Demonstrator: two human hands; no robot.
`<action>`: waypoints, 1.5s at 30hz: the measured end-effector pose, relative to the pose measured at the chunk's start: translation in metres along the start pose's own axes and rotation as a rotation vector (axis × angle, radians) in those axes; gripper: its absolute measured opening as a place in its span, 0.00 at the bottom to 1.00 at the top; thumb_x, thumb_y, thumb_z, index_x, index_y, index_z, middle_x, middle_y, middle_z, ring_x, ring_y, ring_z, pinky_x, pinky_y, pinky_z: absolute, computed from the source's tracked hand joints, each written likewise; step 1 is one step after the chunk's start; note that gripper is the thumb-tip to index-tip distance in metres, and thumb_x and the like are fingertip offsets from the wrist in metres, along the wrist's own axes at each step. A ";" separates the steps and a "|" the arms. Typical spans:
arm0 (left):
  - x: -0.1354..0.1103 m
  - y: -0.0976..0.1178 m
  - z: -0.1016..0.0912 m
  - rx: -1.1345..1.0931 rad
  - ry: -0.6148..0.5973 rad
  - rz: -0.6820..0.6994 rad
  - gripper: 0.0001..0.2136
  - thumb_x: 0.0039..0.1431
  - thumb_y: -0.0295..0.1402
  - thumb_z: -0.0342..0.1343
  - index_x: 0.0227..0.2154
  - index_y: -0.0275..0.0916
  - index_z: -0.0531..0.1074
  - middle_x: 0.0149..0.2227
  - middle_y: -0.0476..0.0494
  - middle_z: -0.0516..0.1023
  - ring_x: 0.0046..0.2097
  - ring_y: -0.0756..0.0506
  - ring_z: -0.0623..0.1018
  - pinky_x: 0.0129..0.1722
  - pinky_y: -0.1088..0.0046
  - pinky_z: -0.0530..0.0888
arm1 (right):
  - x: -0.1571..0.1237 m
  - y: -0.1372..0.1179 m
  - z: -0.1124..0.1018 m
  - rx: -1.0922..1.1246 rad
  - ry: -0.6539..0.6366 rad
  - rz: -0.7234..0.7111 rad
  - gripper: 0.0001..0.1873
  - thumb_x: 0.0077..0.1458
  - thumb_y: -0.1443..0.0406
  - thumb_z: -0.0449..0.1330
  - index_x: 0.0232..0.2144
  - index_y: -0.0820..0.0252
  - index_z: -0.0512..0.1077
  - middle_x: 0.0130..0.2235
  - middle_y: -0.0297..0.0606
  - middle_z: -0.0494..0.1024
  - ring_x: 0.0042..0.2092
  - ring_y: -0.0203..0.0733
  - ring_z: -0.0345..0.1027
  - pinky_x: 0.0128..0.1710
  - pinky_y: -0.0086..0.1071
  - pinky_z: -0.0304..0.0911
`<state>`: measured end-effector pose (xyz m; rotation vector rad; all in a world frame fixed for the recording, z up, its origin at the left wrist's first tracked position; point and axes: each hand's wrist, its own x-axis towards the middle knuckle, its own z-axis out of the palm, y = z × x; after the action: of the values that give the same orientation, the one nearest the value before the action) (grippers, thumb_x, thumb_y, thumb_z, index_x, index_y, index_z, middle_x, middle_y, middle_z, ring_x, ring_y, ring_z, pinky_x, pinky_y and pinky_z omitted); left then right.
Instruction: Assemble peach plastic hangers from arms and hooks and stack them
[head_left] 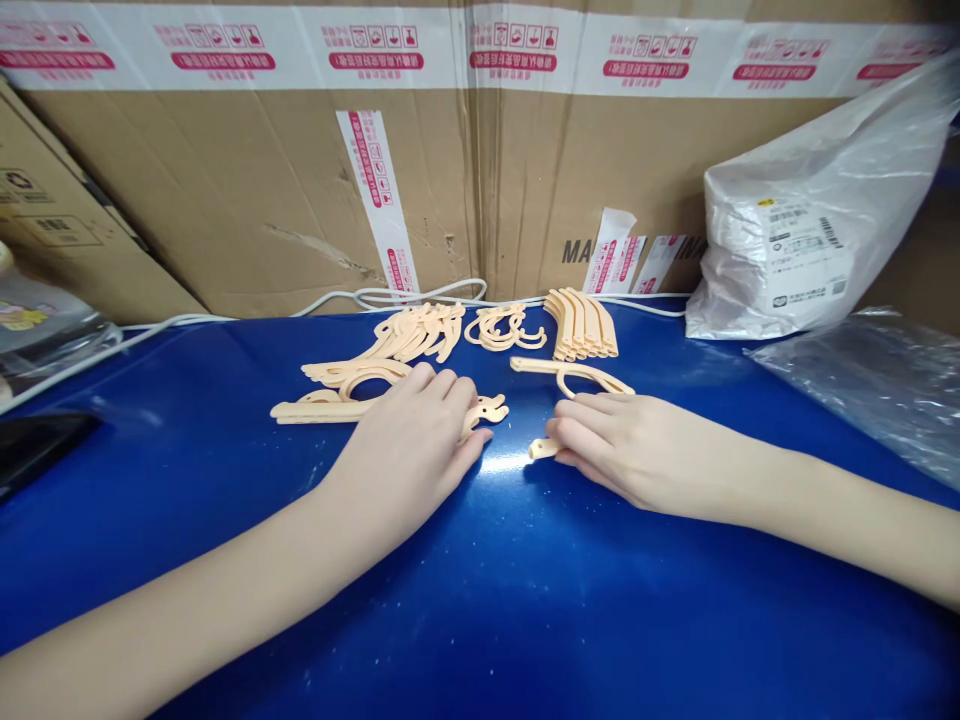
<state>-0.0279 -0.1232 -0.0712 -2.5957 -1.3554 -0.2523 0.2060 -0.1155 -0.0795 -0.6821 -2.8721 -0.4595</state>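
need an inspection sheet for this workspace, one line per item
surface: blue tabletop, shiny, pale specks
parts: cream plastic pieces, apparently for hangers; curved-arm stack right of hook pile, heaped pieces left of it
clutter: black flat object at left; labelled white plastic bag and clear plastic at right
hands: left hand and right hand each have fingers around a cream piece
cables: white cable along back edge, looped
surroundings: taped cardboard behind

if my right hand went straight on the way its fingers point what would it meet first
Probably the left hand, near its thumb, with the cream piece in the right hand leading; depth is hard to judge from this single view.
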 end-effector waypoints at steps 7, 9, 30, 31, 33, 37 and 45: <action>0.002 0.005 -0.001 -0.114 0.027 0.011 0.08 0.65 0.29 0.46 0.29 0.37 0.65 0.30 0.44 0.70 0.35 0.42 0.68 0.30 0.68 0.64 | -0.001 -0.002 0.006 -0.145 0.086 -0.074 0.11 0.67 0.68 0.44 0.43 0.65 0.65 0.29 0.34 0.72 0.24 0.36 0.64 0.24 0.33 0.53; 0.003 0.005 -0.001 -0.092 0.068 0.047 0.10 0.65 0.28 0.43 0.28 0.38 0.64 0.29 0.44 0.69 0.34 0.42 0.67 0.30 0.67 0.64 | -0.001 0.000 0.007 -0.139 0.084 -0.071 0.13 0.68 0.66 0.43 0.45 0.65 0.65 0.29 0.33 0.73 0.23 0.35 0.63 0.22 0.32 0.51; 0.000 0.002 0.006 0.009 0.193 0.093 0.16 0.70 0.35 0.35 0.34 0.37 0.65 0.26 0.48 0.70 0.27 0.46 0.70 0.27 0.71 0.63 | -0.001 0.008 0.016 0.028 0.157 0.182 0.18 0.68 0.61 0.44 0.44 0.63 0.71 0.34 0.39 0.80 0.29 0.37 0.73 0.27 0.30 0.59; 0.000 0.002 0.008 0.006 0.170 0.101 0.16 0.70 0.35 0.35 0.34 0.37 0.65 0.27 0.47 0.70 0.28 0.45 0.70 0.28 0.70 0.63 | -0.002 0.008 0.016 0.045 0.166 0.183 0.18 0.68 0.60 0.44 0.45 0.63 0.71 0.34 0.39 0.81 0.29 0.37 0.74 0.28 0.30 0.60; 0.000 0.002 0.010 -0.029 0.122 0.113 0.16 0.70 0.35 0.34 0.34 0.37 0.65 0.29 0.47 0.71 0.30 0.45 0.71 0.30 0.69 0.65 | -0.002 0.007 0.016 0.078 0.184 0.179 0.19 0.68 0.60 0.44 0.46 0.63 0.71 0.34 0.39 0.81 0.30 0.37 0.75 0.28 0.29 0.61; 0.000 0.005 0.011 -0.199 0.074 0.121 0.16 0.71 0.35 0.33 0.36 0.37 0.66 0.33 0.46 0.73 0.35 0.44 0.72 0.33 0.68 0.66 | -0.002 0.005 0.014 0.062 0.222 0.131 0.18 0.68 0.61 0.44 0.47 0.64 0.71 0.32 0.37 0.81 0.29 0.36 0.74 0.26 0.29 0.60; -0.001 0.005 0.013 -0.359 0.155 0.113 0.13 0.70 0.33 0.36 0.33 0.39 0.63 0.28 0.50 0.70 0.28 0.48 0.69 0.28 0.72 0.61 | -0.001 0.003 0.016 -0.007 0.274 0.105 0.17 0.68 0.62 0.45 0.45 0.63 0.72 0.27 0.33 0.78 0.26 0.34 0.73 0.23 0.29 0.57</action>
<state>-0.0235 -0.1233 -0.0849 -2.8520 -1.1982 -0.7222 0.2066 -0.1083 -0.0937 -0.7070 -2.5672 -0.5045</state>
